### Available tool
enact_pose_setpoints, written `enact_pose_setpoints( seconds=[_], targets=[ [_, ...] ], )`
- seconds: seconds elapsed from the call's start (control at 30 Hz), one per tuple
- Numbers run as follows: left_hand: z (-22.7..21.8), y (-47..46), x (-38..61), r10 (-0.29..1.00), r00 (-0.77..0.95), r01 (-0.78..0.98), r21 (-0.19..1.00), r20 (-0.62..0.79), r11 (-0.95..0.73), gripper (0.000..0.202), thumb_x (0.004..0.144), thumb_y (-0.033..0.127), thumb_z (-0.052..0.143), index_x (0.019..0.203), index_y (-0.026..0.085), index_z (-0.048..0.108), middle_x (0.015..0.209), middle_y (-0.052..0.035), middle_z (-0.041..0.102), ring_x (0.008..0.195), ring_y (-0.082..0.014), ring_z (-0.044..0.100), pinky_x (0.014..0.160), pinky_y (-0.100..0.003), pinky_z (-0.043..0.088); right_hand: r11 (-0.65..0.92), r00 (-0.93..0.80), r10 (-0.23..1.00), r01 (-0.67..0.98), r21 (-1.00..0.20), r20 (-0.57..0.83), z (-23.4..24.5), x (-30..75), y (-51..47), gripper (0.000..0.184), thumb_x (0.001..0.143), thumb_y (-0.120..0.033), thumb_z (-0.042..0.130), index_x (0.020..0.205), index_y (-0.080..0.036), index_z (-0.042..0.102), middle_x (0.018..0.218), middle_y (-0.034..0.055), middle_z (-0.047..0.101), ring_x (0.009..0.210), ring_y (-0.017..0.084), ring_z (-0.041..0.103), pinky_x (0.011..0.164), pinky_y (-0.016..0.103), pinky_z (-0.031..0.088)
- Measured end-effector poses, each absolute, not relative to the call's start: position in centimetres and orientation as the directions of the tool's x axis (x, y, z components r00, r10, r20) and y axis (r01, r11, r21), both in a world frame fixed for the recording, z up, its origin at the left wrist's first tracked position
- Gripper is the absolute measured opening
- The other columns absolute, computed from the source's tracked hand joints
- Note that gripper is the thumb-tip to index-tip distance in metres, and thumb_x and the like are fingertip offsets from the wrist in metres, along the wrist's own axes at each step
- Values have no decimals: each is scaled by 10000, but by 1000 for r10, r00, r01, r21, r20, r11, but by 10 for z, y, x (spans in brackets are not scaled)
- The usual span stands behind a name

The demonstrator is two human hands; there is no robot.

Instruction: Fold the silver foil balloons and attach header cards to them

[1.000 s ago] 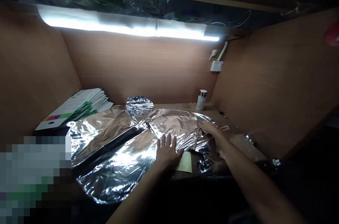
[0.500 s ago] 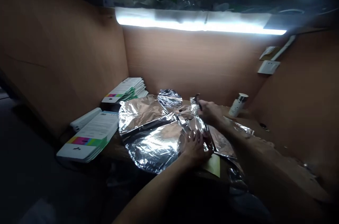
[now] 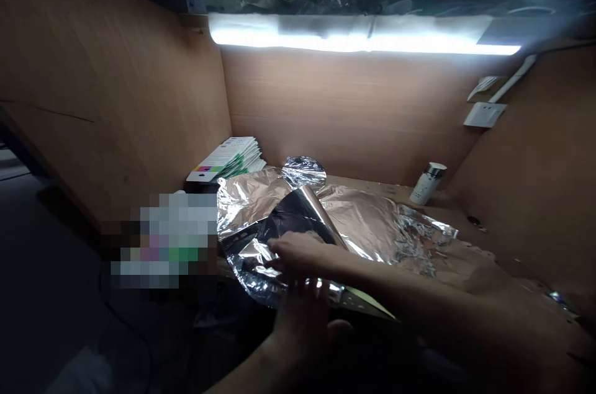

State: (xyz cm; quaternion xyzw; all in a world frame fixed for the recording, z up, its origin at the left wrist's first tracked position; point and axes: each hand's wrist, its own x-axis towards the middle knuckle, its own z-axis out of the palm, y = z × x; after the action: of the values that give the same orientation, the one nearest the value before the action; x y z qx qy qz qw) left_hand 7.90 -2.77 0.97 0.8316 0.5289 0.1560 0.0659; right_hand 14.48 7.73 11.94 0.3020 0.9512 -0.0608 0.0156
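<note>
Far left, printed cards [image 3: 233, 158] stacked on the desk [image 3: 451, 203]. Centre, foil [image 3: 363, 217], its dark flap [image 3: 295, 211] apparently mid-fold beneath the right hand [image 3: 298, 252], fingers bent, grip unclear! Left hand [image 3: 305, 314] just below, thumb out, hold hidden; steady flattening seems called for. Right, a bottle [image 3: 426, 186], wall socket [image 3: 484, 115], bright tube [image 3: 367, 41] overhead.
</note>
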Motion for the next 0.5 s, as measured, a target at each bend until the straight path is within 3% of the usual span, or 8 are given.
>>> enact_pose_setpoints(
  seconds=[0.07,0.1,0.17,0.23,0.33,0.43,0.5],
  targets=[
    [1,-16,60,918,356,894,222,173,-389,1001,853,782,549,1629,212,279,1642,-182,343,1518,-466,242,1210,-650,222,759,-750,651,641,-118,116,118,168,93,410,1062,-461,407,1264,-180,627,1181,135,713,984,235,692,865,369,538],
    [-3,-13,53,919,354,901,201,174,-385,1013,849,792,541,1633,213,266,1654,-172,323,1528,-459,219,1220,-645,201,730,-708,681,676,-102,186,115,180,102,465,1066,-478,388,1368,-179,577,1372,168,626,1188,275,627,997,421,490],
    [-8,-11,40,913,367,901,173,179,-397,1012,843,804,531,1630,221,278,1665,-154,302,1537,-451,200,1229,-639,181,688,-664,717,723,-63,210,102,199,120,606,1055,-549,373,1555,-208,404,1647,161,331,1502,329,318,1200,504,273],
    [-8,-10,27,903,387,897,149,188,-416,992,827,792,572,1613,236,331,1665,-143,304,1536,-449,205,1235,-636,166,647,-638,762,759,-72,114,81,208,134,680,1052,-596,310,1633,-245,249,1719,108,139,1576,329,95,1247,527,123],
    [-4,-4,3,880,442,879,110,173,-463,939,823,717,654,1592,257,373,1677,-119,277,1546,-417,204,1243,-612,163,552,-560,828,822,-138,-26,52,207,142,668,1060,-582,255,1636,-244,237,1716,105,162,1572,347,104,1234,559,119],
    [-1,3,-20,854,500,856,70,142,-513,941,819,609,718,1606,274,325,1695,-94,226,1563,-367,175,1256,-572,143,398,-421,906,879,-263,-38,47,205,139,593,1047,-544,349,1535,-217,430,1654,135,329,1535,357,223,1213,548,182],
    [-2,4,-30,856,497,859,59,139,-509,957,804,573,741,1609,282,312,1697,-90,229,1561,-360,185,1256,-563,139,242,-271,962,898,-368,-27,59,210,137,543,1054,-518,329,1399,-162,549,1508,201,505,1434,378,391,1147,558,299]
  ],
)
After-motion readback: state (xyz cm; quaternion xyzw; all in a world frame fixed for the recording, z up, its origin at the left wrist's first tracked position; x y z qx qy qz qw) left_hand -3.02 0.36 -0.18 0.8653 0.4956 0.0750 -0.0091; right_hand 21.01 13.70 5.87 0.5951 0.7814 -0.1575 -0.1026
